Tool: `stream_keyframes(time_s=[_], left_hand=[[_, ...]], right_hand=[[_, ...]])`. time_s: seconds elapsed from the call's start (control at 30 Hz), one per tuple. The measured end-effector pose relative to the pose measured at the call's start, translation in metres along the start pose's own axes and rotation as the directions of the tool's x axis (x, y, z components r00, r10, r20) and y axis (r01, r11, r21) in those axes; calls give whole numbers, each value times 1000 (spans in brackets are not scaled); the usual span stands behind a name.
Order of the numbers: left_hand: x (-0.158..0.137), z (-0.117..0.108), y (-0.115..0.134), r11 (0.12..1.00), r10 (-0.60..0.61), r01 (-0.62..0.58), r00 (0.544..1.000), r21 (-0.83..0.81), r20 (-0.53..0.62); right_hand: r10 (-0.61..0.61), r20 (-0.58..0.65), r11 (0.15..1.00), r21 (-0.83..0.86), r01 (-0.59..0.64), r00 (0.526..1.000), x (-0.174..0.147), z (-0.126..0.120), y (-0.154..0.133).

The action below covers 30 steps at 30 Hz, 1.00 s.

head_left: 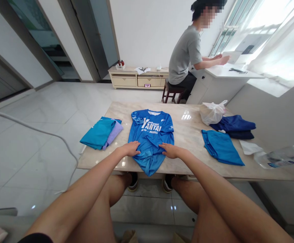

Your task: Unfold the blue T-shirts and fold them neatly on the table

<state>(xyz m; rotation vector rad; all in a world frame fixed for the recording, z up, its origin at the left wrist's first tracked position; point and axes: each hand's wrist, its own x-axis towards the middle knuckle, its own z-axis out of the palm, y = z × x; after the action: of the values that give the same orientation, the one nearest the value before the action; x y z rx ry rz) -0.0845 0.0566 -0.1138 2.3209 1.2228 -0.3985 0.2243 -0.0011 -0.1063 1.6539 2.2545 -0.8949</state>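
Observation:
A blue T-shirt (150, 136) with white "Marathon Yantai" lettering lies front up on the table, its neckline away from me. Its lower part is bunched to a point that hangs slightly over the near table edge. My left hand (131, 149) touches the shirt's lower left side, fingers stretched out. Opposite it, my right hand (170, 150) rests on the lower right side, its fingers extended too. Neither hand grips the cloth.
Teal and lilac folded clothes (98, 133) lie on the marble-look table (187, 135) at left. At right are folded teal cloth (221, 147), navy clothes (234, 126), a white plastic bag (212, 112) and a clear bottle (281, 157). Beyond, a person (184, 54) sits on a stool.

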Motion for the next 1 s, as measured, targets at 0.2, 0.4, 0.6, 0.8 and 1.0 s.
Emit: stream_keyframes(time_s=[0.2,0.4,0.6,0.8,1.0], left_hand=[[-6,-2,-13,997,-66,65,997,-30,-50],[-3,7,-29,996,-87,81,987,-49,-132],[3,14,-37,996,-75,67,989,-66,-124],[6,17,-39,993,-89,80,991,-90,-98],[4,15,-38,991,-85,76,994,-111,-73]], right_hand=[[71,60,996,-57,-68,996,3,-13,9],[166,-15,979,-114,-167,986,-1,-23,18],[167,-84,966,-187,-180,982,-5,-16,-1],[-144,3,979,-147,143,990,-4,-4,-38],[-112,122,983,-135,128,986,-2,10,-43]])
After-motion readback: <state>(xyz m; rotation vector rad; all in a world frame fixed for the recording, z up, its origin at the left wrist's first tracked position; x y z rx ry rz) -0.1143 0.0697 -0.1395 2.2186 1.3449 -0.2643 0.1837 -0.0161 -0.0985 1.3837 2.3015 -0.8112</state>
